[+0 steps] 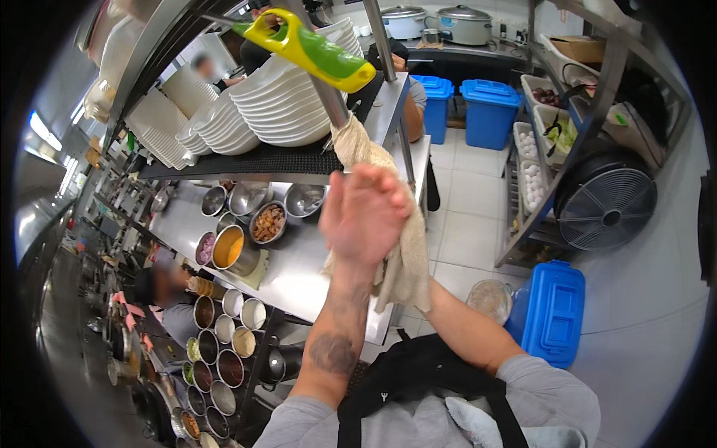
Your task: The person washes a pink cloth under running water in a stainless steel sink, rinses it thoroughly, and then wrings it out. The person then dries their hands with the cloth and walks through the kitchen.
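A beige cloth towel [400, 263] hangs knotted around the metal post of a steel shelf. My left hand [364, 218] is blurred in front of it, palm showing, thumb apart from the curled fingers, with nothing visible in it. Whether it touches the cloth I cannot tell. My right forearm [470, 319] runs behind the towel, which hides my right hand. Higher up, a tool with a yellow and green handle [319, 53] crosses in front of the post. Below the shelf, a steel worktable [291, 274] bears metal bowls, one with browned food pieces [269, 222], and a pot of orange liquid [228, 246].
Stacked white bowls [285, 103] fill the shelf. Left of me stand several metal containers [224, 395] of ingredients. Right are a blue lidded bin [552, 313], a round fan [608, 210] and a rack with eggs [532, 185]. Other people are nearby, one [179, 313] beyond the containers.
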The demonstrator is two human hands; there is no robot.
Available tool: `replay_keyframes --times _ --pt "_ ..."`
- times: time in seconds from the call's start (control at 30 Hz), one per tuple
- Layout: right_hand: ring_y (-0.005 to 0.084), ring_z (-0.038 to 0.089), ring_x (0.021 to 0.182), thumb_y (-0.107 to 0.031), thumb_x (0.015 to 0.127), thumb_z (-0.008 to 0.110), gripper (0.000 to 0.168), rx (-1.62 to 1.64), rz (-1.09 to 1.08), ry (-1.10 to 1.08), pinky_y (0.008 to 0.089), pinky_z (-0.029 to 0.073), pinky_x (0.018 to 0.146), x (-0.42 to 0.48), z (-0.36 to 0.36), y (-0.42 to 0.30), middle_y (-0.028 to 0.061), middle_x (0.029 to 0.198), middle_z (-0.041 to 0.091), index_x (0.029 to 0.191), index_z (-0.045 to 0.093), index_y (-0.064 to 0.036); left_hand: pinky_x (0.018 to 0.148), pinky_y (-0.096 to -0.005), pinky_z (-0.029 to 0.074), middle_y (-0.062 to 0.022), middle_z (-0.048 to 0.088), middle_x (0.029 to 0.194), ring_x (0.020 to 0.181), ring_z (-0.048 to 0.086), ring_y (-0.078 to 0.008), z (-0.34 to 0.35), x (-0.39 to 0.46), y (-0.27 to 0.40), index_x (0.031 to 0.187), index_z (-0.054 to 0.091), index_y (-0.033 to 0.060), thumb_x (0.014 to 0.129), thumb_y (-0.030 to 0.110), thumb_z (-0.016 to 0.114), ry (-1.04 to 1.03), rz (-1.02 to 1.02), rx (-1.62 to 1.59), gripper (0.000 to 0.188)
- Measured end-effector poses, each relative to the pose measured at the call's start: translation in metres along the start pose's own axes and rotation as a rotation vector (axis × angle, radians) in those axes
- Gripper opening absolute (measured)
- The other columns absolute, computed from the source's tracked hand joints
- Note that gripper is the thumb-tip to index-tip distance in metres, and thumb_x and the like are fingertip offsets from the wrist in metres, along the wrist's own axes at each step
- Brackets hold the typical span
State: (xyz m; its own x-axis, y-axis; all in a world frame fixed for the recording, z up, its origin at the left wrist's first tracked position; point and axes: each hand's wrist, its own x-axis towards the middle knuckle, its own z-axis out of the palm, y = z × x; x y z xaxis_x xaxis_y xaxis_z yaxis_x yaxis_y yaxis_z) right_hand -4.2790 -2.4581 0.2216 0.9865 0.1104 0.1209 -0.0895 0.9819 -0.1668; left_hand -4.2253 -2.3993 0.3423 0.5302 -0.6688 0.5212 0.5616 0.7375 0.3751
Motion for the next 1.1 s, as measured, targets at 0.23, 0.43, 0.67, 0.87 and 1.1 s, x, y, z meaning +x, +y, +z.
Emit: replay_keyframes --times 0.23,0.43,0.67,0.87,1.1 --pt "0.0231 0.068 0.094 -0.038 0.098 0.059 0.044 -0.543 -0.273 0.123 0.0313 0.057 0.080 -0.015 0.047 0.017 0.0098 0.105 0.064 0.129 0.053 -0.007 0.085 -0.0297 0.046 -0.0108 0.062 0.099 0.091 0.057 -0.0188 -0.039 -0.044 -0.018 0.101 0.063 0.0007 0.103 0.027 0.043 0.252 0.223 0.519 0.033" --pt "0.0121 0.064 0.087 -0.033 0.096 0.064 0.035 -0.359 -0.192 0.231 0.0265 0.053 0.072 0.005 0.009 0.016 0.0043 0.100 0.064 0.116 0.059 -0.004 0.116 -0.0396 0.027 -0.0198 0.042 0.148 0.140 0.038 -0.0300 0.000 -0.088 -0.033 0.128 0.054 -0.0034 0.099 0.013 0.047 0.285 0.360 1.509 0.035" --pt "0.0143 0.063 0.091 -0.030 0.098 0.063 0.038 -0.785 -0.159 0.218 0.0284 0.053 0.076 -0.022 0.012 -0.016 0.0049 0.103 0.065 0.122 0.056 -0.001 0.113 -0.0459 0.030 -0.0238 0.042 0.144 0.132 0.042 -0.0339 -0.022 -0.125 -0.011 0.142 0.041 -0.0037 0.095 0.014 0.055 0.491 0.424 1.943 0.052" --pt "0.0172 0.063 0.104 -0.014 0.100 0.057 0.028 -1.279 -0.392 0.267 0.0307 0.047 0.093 -0.012 0.011 -0.039 0.0101 0.111 0.069 0.120 0.062 0.006 0.112 -0.0482 0.031 -0.0237 0.025 0.157 0.139 0.031 -0.0423 -0.066 -0.102 -0.049 0.149 0.027 -0.0039 0.084 0.018 0.069 0.190 0.104 2.055 0.081" --pt "0.0124 0.059 0.103 -0.013 0.096 0.062 0.033 -1.227 -0.136 0.065 0.0280 0.048 0.087 -0.019 -0.009 -0.100 0.0054 0.110 0.067 0.125 0.058 0.000 0.098 -0.0404 0.047 -0.0252 0.061 0.122 0.114 0.060 -0.0365 -0.068 -0.135 -0.062 0.142 0.043 0.0038 0.094 0.031 0.064 0.159 -0.726 1.766 0.059"
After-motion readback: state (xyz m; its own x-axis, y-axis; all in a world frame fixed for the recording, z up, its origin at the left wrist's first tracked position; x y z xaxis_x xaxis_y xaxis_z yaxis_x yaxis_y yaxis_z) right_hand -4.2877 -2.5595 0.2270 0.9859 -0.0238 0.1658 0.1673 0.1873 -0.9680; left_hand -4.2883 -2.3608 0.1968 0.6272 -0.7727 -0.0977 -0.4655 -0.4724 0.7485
